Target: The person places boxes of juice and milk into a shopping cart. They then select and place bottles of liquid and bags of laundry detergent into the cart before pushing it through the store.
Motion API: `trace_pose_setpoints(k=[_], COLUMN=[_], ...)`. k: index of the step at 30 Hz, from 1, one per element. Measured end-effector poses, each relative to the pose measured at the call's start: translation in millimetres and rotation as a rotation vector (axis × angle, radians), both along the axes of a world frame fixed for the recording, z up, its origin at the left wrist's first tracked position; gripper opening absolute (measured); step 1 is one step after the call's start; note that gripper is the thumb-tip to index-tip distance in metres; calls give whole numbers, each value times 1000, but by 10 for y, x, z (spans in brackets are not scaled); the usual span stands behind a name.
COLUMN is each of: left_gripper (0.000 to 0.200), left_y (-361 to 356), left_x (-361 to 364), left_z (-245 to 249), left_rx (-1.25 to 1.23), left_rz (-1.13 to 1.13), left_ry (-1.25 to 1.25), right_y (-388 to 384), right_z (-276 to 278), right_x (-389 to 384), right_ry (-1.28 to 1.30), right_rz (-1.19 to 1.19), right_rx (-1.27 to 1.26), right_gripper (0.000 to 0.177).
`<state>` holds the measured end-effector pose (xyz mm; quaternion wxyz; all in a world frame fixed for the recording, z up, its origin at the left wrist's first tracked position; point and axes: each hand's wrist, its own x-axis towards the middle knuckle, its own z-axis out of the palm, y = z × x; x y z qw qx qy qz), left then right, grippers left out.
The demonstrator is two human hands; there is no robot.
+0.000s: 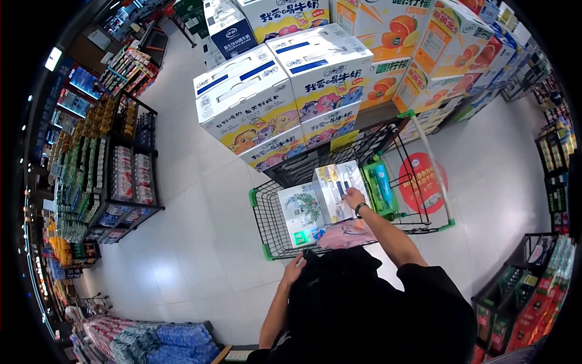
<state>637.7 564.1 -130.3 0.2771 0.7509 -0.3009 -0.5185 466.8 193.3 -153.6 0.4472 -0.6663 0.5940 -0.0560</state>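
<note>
**Right hand on the box in the cart**

The right hand reaches forward into the cart and rests on top of a white box, at its dark carry handle. The fingers lie over that handle. Whether they close round it or only press on it is too small to tell. The left hand is low at the cart's near rim, close to the body, with its fingers bent. A firm hold cannot be made out there either.

The box sits in the middle of the cart, directly under the right fingers, with its long side running away from the person. A second box touches it on the left and a green pack lies just beside it on the right. A pink bag sits near its close end, below the wrist. A stack of like boxes rises just beyond the cart's far end.

To handle the box well, I judge the grip belongs at the middle of the handle, so the box hangs level. It should stay square between its two neighbours and clear of the soft pink bag. The left hand does best steadying the cart, since the smooth floor would let it roll.
</note>
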Motion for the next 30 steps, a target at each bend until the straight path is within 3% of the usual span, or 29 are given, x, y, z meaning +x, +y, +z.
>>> trace_pose_setpoints(k=[2,9,10,12,18,21,23,27,30], left_gripper=[57,53,53,51,49,50,51,66,75], left_y=[-25,-307,-343,-356,-530,-645,-763,-889,-974], left_x=[-69,-148,-153,-171,-205,-157,-103,67,239], left_z=[99,221,223,198,276,358,414,422,403], left_rx=[7,66,79,15,63,93,71,-38,-159], left_rz=[37,84,97,160,375,527,595,818,929], left_ry=[-10,-87,-93,-61,182,359,398,590,781], right_y=[-109,-142,-157,-182,-293,-159,-92,76,271], right_z=[-326,-841,-712,-454,-77,-71,55,1138,1560], right_x=[79,469,526,623,792,943,999,1000,984], right_ry=[-234,-240,-245,-192,-265,-603,-637,-724,-844], right_rz=[-167,-84,-72,-110,-81,-224,-256,-262,-210], right_rx=[207,194,208,482,693,845,833,873,958], right_gripper=[48,38,38,36,32,33,33,36,48])
